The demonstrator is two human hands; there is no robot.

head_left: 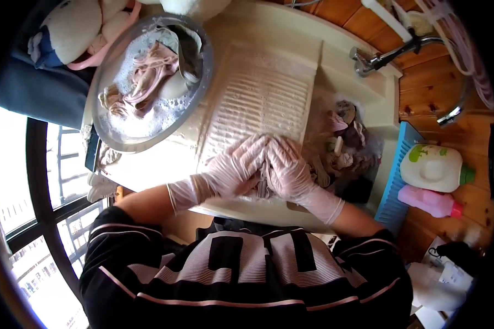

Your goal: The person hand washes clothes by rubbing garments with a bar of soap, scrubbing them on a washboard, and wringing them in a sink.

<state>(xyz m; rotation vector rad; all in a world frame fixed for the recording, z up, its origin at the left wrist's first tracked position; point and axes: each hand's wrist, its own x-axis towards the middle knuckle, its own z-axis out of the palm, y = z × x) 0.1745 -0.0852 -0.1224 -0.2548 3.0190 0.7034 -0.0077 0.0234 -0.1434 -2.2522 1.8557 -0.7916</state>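
Note:
Both hands wear thin translucent gloves and meet at the lower end of a ribbed washboard (263, 98) built into a beige sink. My left hand (239, 164) is closed on a greyish wet cloth (263, 183). Pressed beside it, my right hand (288, 167) has its fingers wrapped round the same cloth. Most of the cloth is hidden beneath the hands. Foam and water coat the ridges. In the sink basin, right of the board, several dark, grey and pink garments (343, 156) lie in water.
A round basin (206, 71) of suds and pale laundry stands at the upper left. A metal faucet (368, 63) reaches over the sink's right side. A blue ribbed plastic piece (395, 175), a white bottle (431, 167) and a pink bottle (425, 201) are at the right.

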